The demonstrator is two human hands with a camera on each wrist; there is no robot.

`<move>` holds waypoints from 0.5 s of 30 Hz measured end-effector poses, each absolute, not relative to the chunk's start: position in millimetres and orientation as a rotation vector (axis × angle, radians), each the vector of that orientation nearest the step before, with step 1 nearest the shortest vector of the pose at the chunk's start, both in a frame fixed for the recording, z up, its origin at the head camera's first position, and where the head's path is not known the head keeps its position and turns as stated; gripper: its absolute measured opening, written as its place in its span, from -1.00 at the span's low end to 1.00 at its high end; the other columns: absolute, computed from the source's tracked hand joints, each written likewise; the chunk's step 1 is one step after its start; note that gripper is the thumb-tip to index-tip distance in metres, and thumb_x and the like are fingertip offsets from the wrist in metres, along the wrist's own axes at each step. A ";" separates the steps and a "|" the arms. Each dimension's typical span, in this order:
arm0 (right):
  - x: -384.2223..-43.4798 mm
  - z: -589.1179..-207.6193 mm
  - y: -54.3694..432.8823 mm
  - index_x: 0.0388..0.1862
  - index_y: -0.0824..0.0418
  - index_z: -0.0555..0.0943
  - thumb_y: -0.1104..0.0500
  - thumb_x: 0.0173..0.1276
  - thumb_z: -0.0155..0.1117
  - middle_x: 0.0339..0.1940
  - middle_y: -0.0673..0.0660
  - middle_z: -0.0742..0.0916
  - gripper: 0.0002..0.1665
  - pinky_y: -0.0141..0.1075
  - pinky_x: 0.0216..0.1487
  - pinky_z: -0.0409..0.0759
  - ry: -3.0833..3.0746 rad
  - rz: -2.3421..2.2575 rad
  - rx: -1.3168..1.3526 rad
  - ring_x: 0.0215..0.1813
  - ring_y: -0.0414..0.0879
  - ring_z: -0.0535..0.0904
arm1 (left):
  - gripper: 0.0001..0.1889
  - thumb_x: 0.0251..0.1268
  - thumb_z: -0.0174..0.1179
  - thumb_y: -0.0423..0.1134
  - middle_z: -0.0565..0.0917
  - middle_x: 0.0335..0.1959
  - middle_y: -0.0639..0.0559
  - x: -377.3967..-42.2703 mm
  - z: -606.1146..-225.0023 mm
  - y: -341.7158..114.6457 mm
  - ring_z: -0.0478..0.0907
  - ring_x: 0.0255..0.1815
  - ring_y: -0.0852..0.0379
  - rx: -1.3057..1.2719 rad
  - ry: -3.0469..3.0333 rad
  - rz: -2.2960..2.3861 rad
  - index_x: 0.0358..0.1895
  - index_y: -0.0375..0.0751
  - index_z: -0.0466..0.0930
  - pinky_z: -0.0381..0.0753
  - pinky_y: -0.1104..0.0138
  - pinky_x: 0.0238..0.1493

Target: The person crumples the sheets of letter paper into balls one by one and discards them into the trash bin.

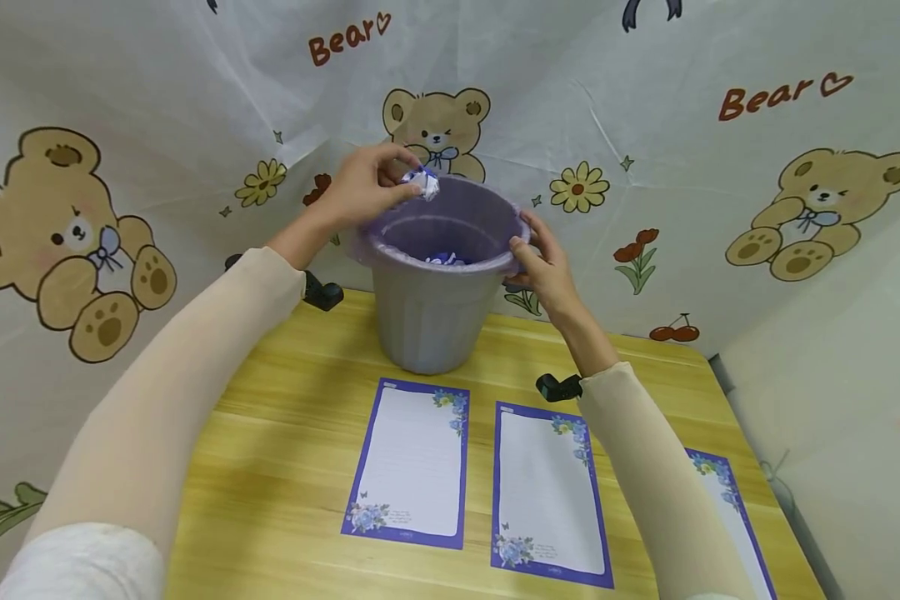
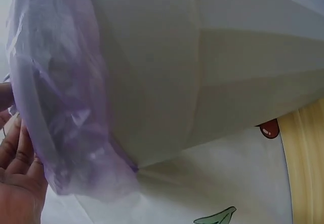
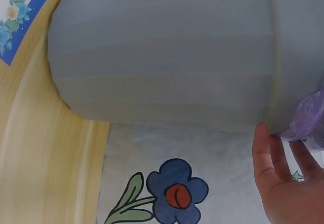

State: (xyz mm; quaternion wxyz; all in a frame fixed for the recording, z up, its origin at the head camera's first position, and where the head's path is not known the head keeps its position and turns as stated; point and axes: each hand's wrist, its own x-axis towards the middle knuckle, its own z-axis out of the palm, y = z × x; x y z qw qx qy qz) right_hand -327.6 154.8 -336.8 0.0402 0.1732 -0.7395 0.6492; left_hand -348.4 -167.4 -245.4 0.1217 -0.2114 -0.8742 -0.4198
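My left hand (image 1: pixel 371 185) pinches a crumpled paper ball (image 1: pixel 424 183), white with blue-purple, over the mouth of a grey trash can (image 1: pixel 435 317). A thin purple bag (image 2: pixel 66 97) lines the can and folds down over its rim. Inside, at the bottom, lies more crumpled paper (image 1: pixel 446 259). On the can's right side, my right hand (image 1: pixel 546 265) grips the bag-covered rim, thumb on top and the other fingers below it. In the right wrist view, its fingers (image 3: pixel 263 153) reach up against the can's upper side and the purple bag (image 3: pixel 309 115).
On the wooden table (image 1: pixel 270 467), two sheets with purple borders and blue flowers, a left sheet (image 1: pixel 412 467) and a middle sheet (image 1: pixel 546 492), lie before the can. A third sheet (image 1: pixel 731 508) is partly hidden by my right sleeve. A bear-printed cloth (image 1: pixel 217 75) hangs close behind.
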 end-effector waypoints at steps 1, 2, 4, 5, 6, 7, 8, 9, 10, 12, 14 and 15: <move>-327.9 -336.9 155.3 0.76 -0.02 0.24 0.04 0.67 0.11 0.60 0.37 0.43 -0.26 -0.24 0.00 0.84 -2.265 1.987 0.530 0.13 -0.11 0.65 | -0.61 0.53 0.38 -0.12 0.79 -0.05 -0.07 -348.5 -244.5 -165.3 0.69 -0.22 0.13 -0.621 -2.562 -1.234 0.32 -0.05 0.65 0.64 0.38 -0.11; -328.2 -337.1 155.8 0.76 -0.01 0.24 0.04 0.67 0.11 0.59 0.37 0.43 -0.26 -0.25 0.00 0.83 -2.264 1.986 0.529 0.13 -0.11 0.65 | -0.60 0.52 0.38 -0.11 0.79 -0.04 -0.06 -348.4 -243.5 -163.0 0.68 -0.20 0.12 -0.624 -2.566 -1.243 0.33 -0.06 0.64 0.63 0.38 -0.11; -328.7 -337.6 156.3 0.76 0.00 0.24 0.04 0.68 0.11 0.59 0.37 0.44 -0.26 -0.22 0.00 0.83 -2.258 1.994 0.532 0.13 -0.11 0.65 | -0.59 0.52 0.39 -0.11 0.76 -0.05 -0.05 -348.0 -241.7 -158.8 0.63 -0.18 0.11 -0.625 -2.570 -1.250 0.33 -0.07 0.64 0.59 0.36 -0.10; -328.7 -337.7 156.4 0.75 0.01 0.24 0.04 0.68 0.11 0.58 0.37 0.44 -0.26 -0.21 0.01 0.83 -2.257 1.996 0.532 0.12 -0.11 0.65 | -0.59 0.51 0.39 -0.12 0.74 -0.05 -0.05 -348.2 -241.1 -156.9 0.61 -0.17 0.11 -0.629 -2.566 -1.250 0.33 -0.09 0.65 0.57 0.36 -0.09; -328.7 -337.9 156.4 0.75 0.01 0.24 0.05 0.68 0.11 0.58 0.37 0.44 -0.26 -0.19 0.01 0.84 -2.256 1.999 0.534 0.12 -0.12 0.65 | -0.59 0.51 0.40 -0.12 0.72 -0.06 -0.04 -348.1 -240.8 -155.0 0.58 -0.16 0.13 -0.633 -2.566 -1.247 0.33 -0.10 0.65 0.55 0.36 -0.07; -328.5 -338.1 156.1 0.75 0.01 0.24 0.05 0.68 0.11 0.58 0.37 0.44 -0.26 -0.17 0.03 0.84 -2.257 2.002 0.534 0.11 -0.12 0.65 | -0.59 0.51 0.40 -0.13 0.71 -0.07 -0.04 -348.2 -240.7 -153.6 0.57 -0.15 0.13 -0.636 -2.560 -1.246 0.32 -0.11 0.66 0.55 0.36 -0.05; -328.4 -338.2 155.8 0.75 0.01 0.24 0.05 0.68 0.12 0.58 0.37 0.44 -0.26 -0.16 0.03 0.85 -2.257 2.006 0.535 0.11 -0.12 0.65 | -0.60 0.50 0.40 -0.14 0.70 -0.08 -0.04 -348.4 -240.8 -152.3 0.57 -0.15 0.13 -0.638 -2.554 -1.246 0.31 -0.11 0.66 0.55 0.35 -0.04; -328.2 -338.4 155.4 0.75 0.00 0.24 0.05 0.68 0.12 0.58 0.37 0.44 -0.26 -0.14 0.04 0.85 -2.256 2.010 0.536 0.10 -0.11 0.66 | -0.61 0.50 0.40 -0.15 0.70 -0.10 -0.04 -348.7 -241.0 -151.3 0.58 -0.16 0.13 -0.639 -2.550 -1.241 0.30 -0.11 0.67 0.55 0.35 -0.04; -328.1 -338.6 155.1 0.75 0.00 0.24 0.05 0.68 0.12 0.58 0.37 0.44 -0.27 -0.14 0.04 0.86 -2.255 2.010 0.535 0.10 -0.11 0.66 | -0.62 0.50 0.39 -0.15 0.70 -0.10 -0.05 -348.9 -241.4 -150.4 0.58 -0.15 0.13 -0.642 -2.544 -1.241 0.29 -0.11 0.68 0.56 0.35 -0.03; -328.2 -338.9 154.9 0.75 -0.02 0.24 0.04 0.68 0.12 0.58 0.37 0.44 -0.27 -0.13 0.04 0.86 -2.255 2.007 0.532 0.10 -0.12 0.66 | -0.64 0.50 0.38 -0.16 0.72 -0.10 -0.05 -349.3 -242.2 -149.3 0.61 -0.15 0.13 -0.647 -2.538 -1.237 0.28 -0.10 0.69 0.58 0.35 -0.01; -328.5 -339.0 154.8 0.75 -0.03 0.24 0.03 0.68 0.13 0.58 0.37 0.44 -0.27 -0.13 0.05 0.86 -2.255 2.006 0.532 0.11 -0.12 0.66 | -0.66 0.51 0.37 -0.17 0.73 -0.10 -0.07 -349.5 -242.8 -148.8 0.63 -0.16 0.12 -0.655 -2.531 -1.235 0.26 -0.10 0.70 0.60 0.34 -0.02; -328.8 -339.0 154.8 0.75 -0.03 0.24 0.03 0.68 0.13 0.59 0.37 0.44 -0.27 -0.12 0.06 0.86 -2.254 2.006 0.532 0.11 -0.12 0.67 | -0.66 0.52 0.36 -0.16 0.74 -0.09 -0.07 -349.3 -243.0 -148.7 0.63 -0.16 0.12 -0.656 -2.532 -1.234 0.26 -0.10 0.70 0.60 0.34 -0.03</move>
